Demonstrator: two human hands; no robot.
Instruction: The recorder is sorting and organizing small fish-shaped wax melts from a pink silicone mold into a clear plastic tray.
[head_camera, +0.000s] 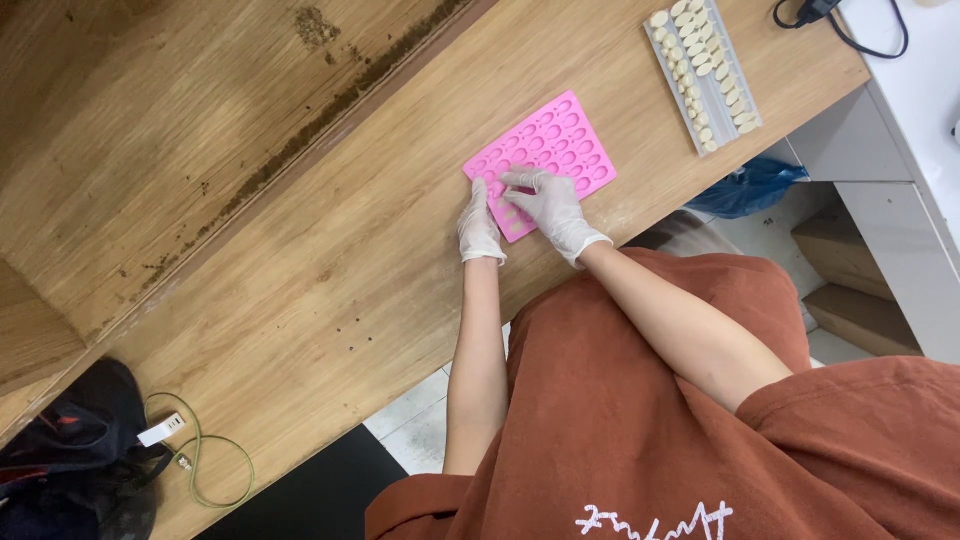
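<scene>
A flat pink silicone mould sheet (545, 155), pitted with rows of small oval cavities, is seen lying on the light wooden table (330, 270), turned at an angle to the table's near edge. Both hands are covered by thin white gloves. The left hand (479, 226) is laid flat on the near left corner of the mould, its fingers stretched out and pressed down on the sheet, so that nothing is enclosed by its grip. The right hand (555, 207) is rested on the near part of the same mould, just beside the left hand; its fingertips (515, 180) are drawn together over one of the cavities, but whether something small is pinched between them cannot be told, as the spot is too small to be read. The bare forearms are extended over the table edge from a rust-coloured garment bearing white marks. Well apart from the mould, towards the far right end of the table, a long grey tray (705, 75) is placed, in which rows of small cream oval pieces are set. Beyond it, a black cable (860, 40) is looped over a white surface. At the near left end of the table a dark bag (75, 450) is seen, with a thin green cable (215, 465) coiled beside it.
</scene>
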